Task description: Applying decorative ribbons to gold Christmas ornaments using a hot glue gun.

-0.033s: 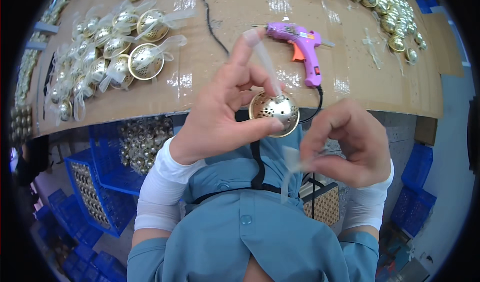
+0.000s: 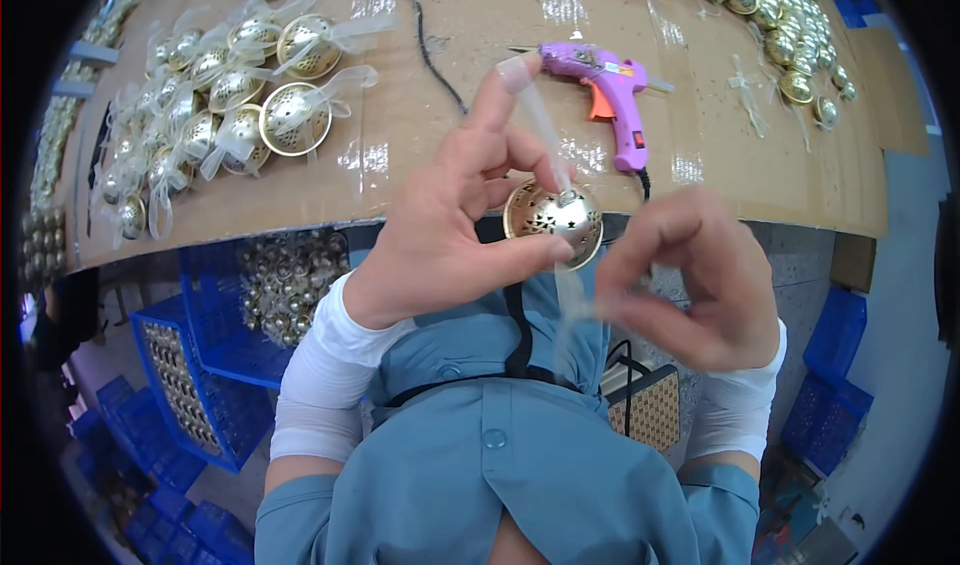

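Note:
My left hand (image 2: pixel 450 215) is closed on a gold openwork ball (image 2: pixel 572 220), its thumb below and fingers above, at the table's near edge. From the top of the ball a sheer white ribbon (image 2: pixel 538 115) runs up to my raised index fingertip. My right hand (image 2: pixel 695 280), a little blurred, pinches a piece of sheer white ribbon (image 2: pixel 572 300) that hangs just below the ball. Whether this piece touches the ball I cannot tell. Beyond my hands a purple glue gun (image 2: pixel 625 115) with an orange trigger lies on its side.
Gold balls with ribbon bows (image 2: pixel 235 90) crowd the cardboard-covered table (image 2: pixel 400 165) at left. More gold balls (image 2: pixel 785 40) lie at far right, near loose ribbon bows (image 2: pixel 745 90). A black cord (image 2: pixel 425 40) crosses the table. Blue crates (image 2: pixel 215 315) of gold pieces stand below, left.
My right hand has shifted slightly left, and its ribbon is nearer the underside of the ball. My left hand keeps its hold, with the ball turned a little.

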Action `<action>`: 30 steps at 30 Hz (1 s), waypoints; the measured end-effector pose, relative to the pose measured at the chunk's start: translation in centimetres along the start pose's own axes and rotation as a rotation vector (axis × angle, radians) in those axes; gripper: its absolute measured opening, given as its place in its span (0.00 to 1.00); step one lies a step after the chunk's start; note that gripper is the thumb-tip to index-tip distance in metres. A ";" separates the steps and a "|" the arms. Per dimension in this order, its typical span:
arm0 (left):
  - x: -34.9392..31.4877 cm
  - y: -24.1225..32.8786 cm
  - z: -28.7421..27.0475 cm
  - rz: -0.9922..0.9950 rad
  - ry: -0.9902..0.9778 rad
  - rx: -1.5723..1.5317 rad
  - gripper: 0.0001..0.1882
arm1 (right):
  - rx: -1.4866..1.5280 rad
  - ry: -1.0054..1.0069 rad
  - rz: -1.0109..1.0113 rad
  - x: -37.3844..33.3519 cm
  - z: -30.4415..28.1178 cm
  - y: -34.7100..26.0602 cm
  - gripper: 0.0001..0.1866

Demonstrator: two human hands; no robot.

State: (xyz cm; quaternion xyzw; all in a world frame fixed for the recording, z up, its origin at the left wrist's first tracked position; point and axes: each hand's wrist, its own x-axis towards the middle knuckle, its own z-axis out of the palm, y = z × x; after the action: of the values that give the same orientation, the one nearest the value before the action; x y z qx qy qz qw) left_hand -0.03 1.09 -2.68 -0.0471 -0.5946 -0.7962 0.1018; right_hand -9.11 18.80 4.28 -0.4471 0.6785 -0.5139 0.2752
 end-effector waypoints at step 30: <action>-1.7 -0.1 -1.0 0.041 -0.039 0.141 0.54 | -0.219 -0.062 0.312 3.5 0.6 0.4 0.24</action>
State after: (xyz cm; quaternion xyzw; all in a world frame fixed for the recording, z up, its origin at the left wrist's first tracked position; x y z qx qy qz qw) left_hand 1.68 0.35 -3.40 -0.0674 -0.6499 -0.7490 0.1097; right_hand -10.35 15.43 4.02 -0.3794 0.7826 -0.3742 0.3218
